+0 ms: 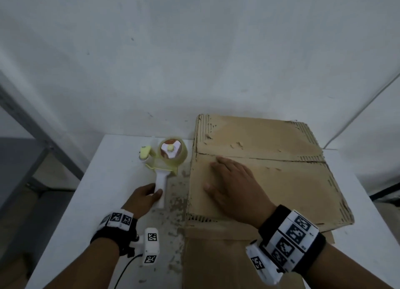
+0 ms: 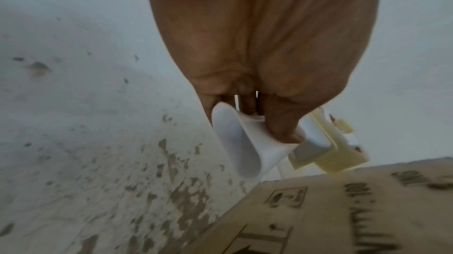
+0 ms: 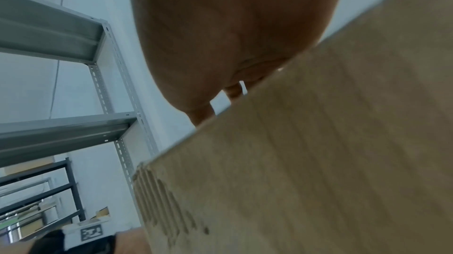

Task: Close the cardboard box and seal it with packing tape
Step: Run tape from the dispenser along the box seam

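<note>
– So, fingers? 
– Your left hand (image 1: 144,196) curls round the tape dispenser (image 1: 166,158) handle on the table (image 1: 104,180); right hand (image 1: 232,180) flat, fingers spread, pressing the cardboard box (image 1: 270,165) flaps shut
– Next? 
– Lift dispenser to the seam; nothing blocks, shelving (image 3: 73,64) well apart

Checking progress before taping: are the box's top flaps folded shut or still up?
Shut. Both flaps of the cardboard box lie flat, meeting at a seam, with the right hand pressing on the near flap.
</note>
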